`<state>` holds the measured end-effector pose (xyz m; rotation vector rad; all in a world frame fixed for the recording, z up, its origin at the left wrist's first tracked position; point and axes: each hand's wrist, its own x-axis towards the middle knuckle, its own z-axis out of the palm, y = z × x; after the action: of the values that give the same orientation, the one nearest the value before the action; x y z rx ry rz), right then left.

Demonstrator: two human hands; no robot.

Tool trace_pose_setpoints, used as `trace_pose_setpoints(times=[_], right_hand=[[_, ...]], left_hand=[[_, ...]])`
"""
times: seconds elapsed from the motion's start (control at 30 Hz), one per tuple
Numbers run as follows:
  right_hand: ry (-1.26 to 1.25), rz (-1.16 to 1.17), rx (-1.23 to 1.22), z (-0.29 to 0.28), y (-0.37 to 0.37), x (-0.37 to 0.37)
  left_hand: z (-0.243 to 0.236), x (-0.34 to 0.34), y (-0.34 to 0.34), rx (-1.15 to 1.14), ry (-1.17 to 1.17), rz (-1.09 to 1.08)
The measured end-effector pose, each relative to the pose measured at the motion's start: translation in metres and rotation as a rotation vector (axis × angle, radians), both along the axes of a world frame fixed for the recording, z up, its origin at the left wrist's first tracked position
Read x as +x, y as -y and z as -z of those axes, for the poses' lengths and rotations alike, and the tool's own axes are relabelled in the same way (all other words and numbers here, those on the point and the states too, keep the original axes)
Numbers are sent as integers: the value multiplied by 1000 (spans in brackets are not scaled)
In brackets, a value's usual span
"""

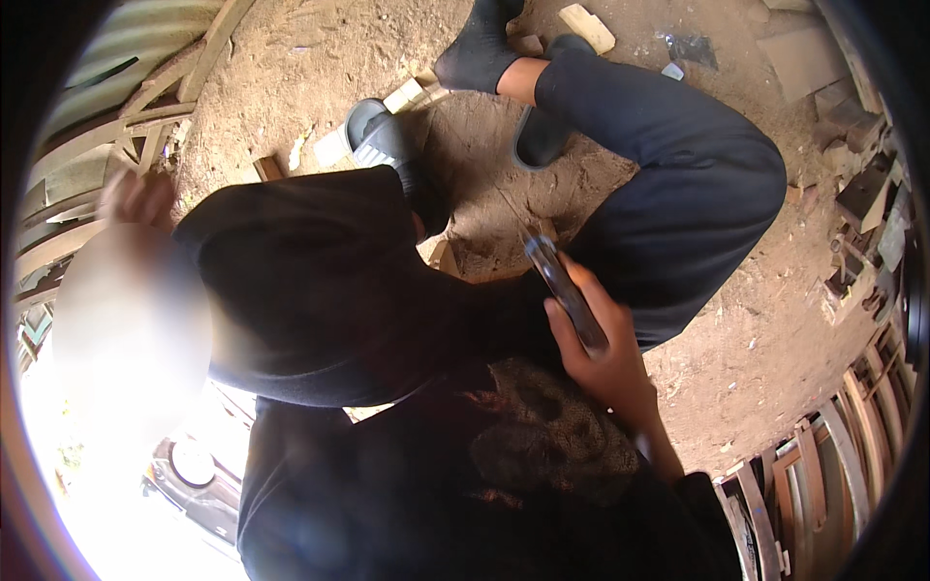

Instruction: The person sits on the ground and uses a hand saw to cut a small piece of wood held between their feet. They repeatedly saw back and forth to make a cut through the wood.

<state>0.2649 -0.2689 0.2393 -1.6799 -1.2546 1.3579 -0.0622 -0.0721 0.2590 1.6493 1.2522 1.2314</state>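
My right hand (601,349) grips the dark handle (567,290) of a tool with a thin shaft pointing up between my legs. My right leg (683,179) is bent in dark trousers, with a sock (480,53) on that foot. My left hand (136,201) is at the far left beside my left leg (300,261); it is blurred and partly hidden by a pale haze, so its grip is unclear.
Sandals (373,140) and wood offcuts (586,29) lie on the dirt ground (727,378). Wooden pieces (862,203) are piled along the right, slats (823,465) stand at lower right, and timber framing (165,87) lines the upper left.
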Motion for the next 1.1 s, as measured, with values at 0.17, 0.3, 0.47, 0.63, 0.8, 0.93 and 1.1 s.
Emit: trace_pose_setpoints(times=[0.17,0.3,0.47,0.63,0.8,0.93,1.1], right_hand=[[65,-117,-28,28,-33,-16],[53,-96,18,-3,17,10],[76,-176,-109,28,-26,-1],[116,-149,5,-16,10,-12],[79,-153,6,9,-16,-17],[149,-161,-27,11,-10,-3],[101,-141,11,1,0,11]], left_hand=[[-2,50,49,38,-151,397],[14,60,68,27,-195,396],[14,55,75,55,-211,363],[10,48,78,70,-220,341],[-18,19,69,178,-248,200],[-48,-22,40,380,-208,-46],[-25,-49,-40,326,-498,-222]])
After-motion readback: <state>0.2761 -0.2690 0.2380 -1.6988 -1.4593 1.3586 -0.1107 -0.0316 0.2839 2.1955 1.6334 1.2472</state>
